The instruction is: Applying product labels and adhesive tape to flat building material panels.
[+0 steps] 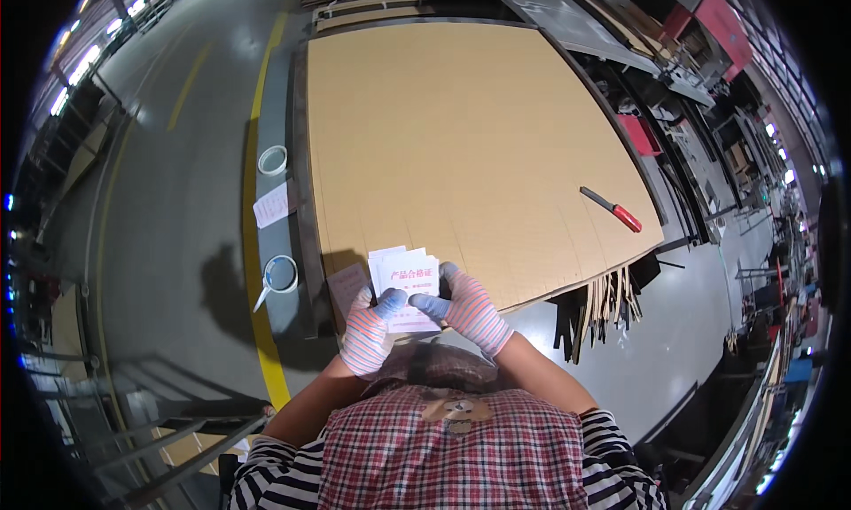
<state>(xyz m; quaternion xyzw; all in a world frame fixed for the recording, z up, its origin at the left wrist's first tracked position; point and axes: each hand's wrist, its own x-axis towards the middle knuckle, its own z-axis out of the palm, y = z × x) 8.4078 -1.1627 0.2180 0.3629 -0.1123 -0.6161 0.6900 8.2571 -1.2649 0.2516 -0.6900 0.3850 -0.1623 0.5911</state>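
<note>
A small stack of white paper cards point(412, 275) with red print is held up in front of me, over the near edge of a large cardboard sheet point(470, 137). My left hand point(370, 328), in a striped glove with blue fingertips, grips the cards from the left, its thumb on the front. From the right, my right hand point(470, 310), gloved the same way, holds them too, with its thumb near the other. The cards are slightly fanned at the top. Beside my left hand, a pale printed sheet point(348, 286) lies at the cardboard's near left corner.
On the cardboard's right lies a knife point(612, 210) with a red handle. Left of the stack stand a white tub point(272, 160) and a cup with a handle point(280, 274), a paper point(272, 206) between them. Cardboard strips point(612, 306) hang at the near right edge.
</note>
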